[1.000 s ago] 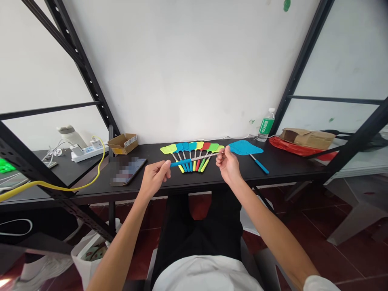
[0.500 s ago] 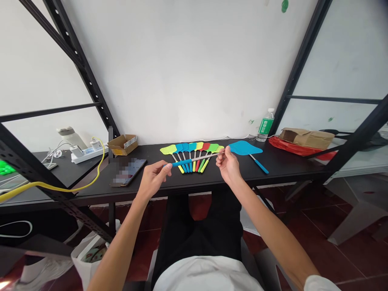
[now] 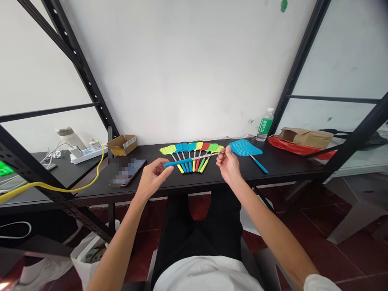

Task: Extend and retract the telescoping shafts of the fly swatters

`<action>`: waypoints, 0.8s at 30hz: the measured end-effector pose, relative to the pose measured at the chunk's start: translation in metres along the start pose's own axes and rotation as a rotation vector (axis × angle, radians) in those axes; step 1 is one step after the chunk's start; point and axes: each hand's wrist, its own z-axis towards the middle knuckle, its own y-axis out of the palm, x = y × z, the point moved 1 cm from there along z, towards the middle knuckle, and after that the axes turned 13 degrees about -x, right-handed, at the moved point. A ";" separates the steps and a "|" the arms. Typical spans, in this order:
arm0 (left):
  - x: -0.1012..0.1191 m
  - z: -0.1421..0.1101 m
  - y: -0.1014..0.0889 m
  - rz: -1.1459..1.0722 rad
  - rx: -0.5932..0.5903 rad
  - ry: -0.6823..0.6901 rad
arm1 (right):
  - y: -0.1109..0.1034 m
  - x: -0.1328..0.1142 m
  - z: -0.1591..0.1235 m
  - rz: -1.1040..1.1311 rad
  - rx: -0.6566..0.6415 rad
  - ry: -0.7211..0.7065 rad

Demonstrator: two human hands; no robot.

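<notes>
A fly swatter with a blue handle (image 3: 178,163) and thin metal rod (image 3: 206,156) is held level above the table's front. My right hand (image 3: 228,161) pinches the rod near the head end. A blue mesh head (image 3: 245,148) shows beyond that hand. From under it sticks out another blue handle (image 3: 261,166), lying on the table. My left hand (image 3: 154,176) is at the handle's near end, thumb and fingers apart around it, the grip loosened. Behind lie several swatters in a fan, among them a yellow-green one (image 3: 168,150) and a red one (image 3: 205,146).
On the black table (image 3: 148,151) are a phone (image 3: 129,171) and an open cardboard box (image 3: 122,144) to the left. A water bottle (image 3: 265,125) and a brown paper package (image 3: 306,138) stand right. A yellow cable (image 3: 98,167) crosses the left side; black shelf posts (image 3: 86,76) flank the table.
My left thumb has moved away from the blue handle, uncovering its end. My right hand stays on the rod. The blue head's mesh now shows more clearly.
</notes>
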 end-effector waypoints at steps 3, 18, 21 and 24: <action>0.001 -0.001 -0.001 0.050 0.016 0.028 | 0.000 0.001 0.000 0.012 0.003 0.008; -0.002 0.000 -0.002 0.037 0.023 0.000 | 0.001 0.001 0.000 -0.007 -0.002 0.004; -0.002 -0.001 -0.003 0.101 0.027 0.022 | -0.002 -0.001 0.002 0.004 0.007 -0.015; -0.004 -0.001 -0.004 0.175 0.037 0.046 | -0.002 -0.002 0.002 0.007 0.006 -0.012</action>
